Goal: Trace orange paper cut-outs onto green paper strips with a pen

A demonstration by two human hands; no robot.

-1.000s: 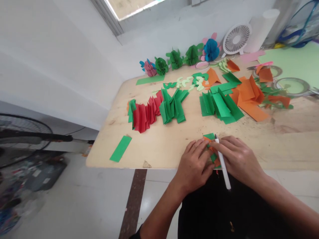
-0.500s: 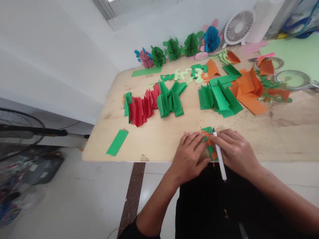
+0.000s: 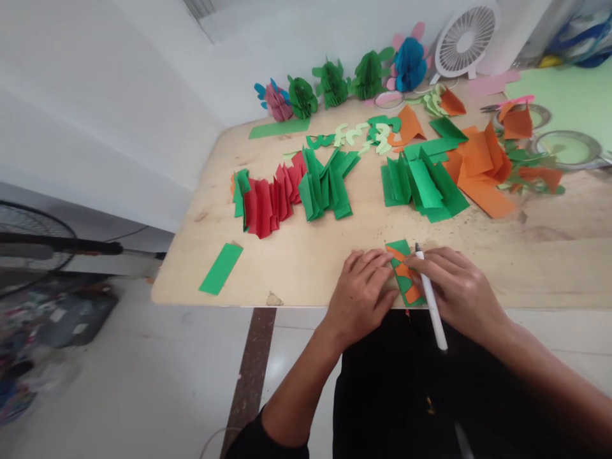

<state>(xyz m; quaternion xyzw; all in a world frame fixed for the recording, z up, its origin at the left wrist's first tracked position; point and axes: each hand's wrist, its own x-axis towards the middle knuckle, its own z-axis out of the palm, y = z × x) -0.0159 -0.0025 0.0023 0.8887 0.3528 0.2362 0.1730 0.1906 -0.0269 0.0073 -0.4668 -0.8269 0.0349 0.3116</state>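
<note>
At the table's front edge lies a green paper strip (image 3: 404, 246) with an orange paper cut-out (image 3: 412, 294) on top of it. My left hand (image 3: 359, 296) rests on the tabletop, fingers stretched and fairly flat, the fingertips at the strip's left edge. A white pen (image 3: 434, 309) is held in my right hand (image 3: 461, 287), its dark tip pointing away from me and clear of the paper. My right fingertips touch the orange cut-out; the undersides of those fingers are hidden.
Folded red paper (image 3: 261, 207), folded green paper (image 3: 327, 188) and orange sheets (image 3: 480, 159) spread across the wooden table (image 3: 306, 268). A loose green strip (image 3: 221, 269) lies at left. Honeycomb paper figures (image 3: 333, 83), tape rolls (image 3: 568, 150) and a white fan (image 3: 466, 41) stand behind.
My right hand and the pen have shifted slightly right, uncovering more of the orange cut-out. My left hand has drawn back a little to the left. The view has moved slightly.
</note>
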